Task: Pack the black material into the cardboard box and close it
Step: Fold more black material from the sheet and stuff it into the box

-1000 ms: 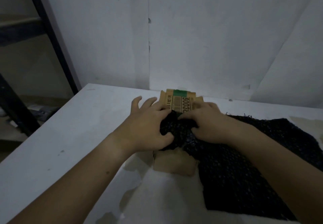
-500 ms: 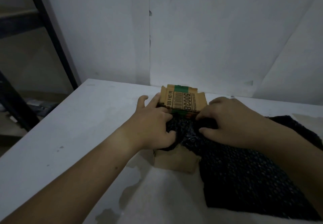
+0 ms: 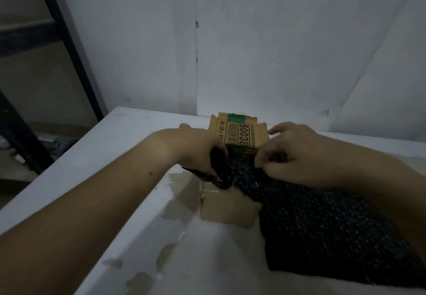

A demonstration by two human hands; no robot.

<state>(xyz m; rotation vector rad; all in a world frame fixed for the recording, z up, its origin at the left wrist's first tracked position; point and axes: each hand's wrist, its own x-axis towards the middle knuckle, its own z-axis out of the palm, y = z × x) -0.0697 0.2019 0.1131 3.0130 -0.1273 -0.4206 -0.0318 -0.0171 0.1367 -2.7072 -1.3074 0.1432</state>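
Black bubble-textured sheet material (image 3: 322, 225) — where is it?
— One end bunched over the open top of the small brown cardboard box (image 3: 228, 211), rest trails right across the white table (image 3: 80, 156).
— Hands?
— Left hand (image 3: 198, 152) clenched on the bunched end at the box's left edge. Right hand (image 3: 290, 156) pinching the material at the right edge. Printed barcode flap (image 3: 239, 133) stands upright just behind both.

Open table (image 3: 129, 138) lies left of the cardboard box (image 3: 239, 133); wall (image 3: 276, 64) close behind.
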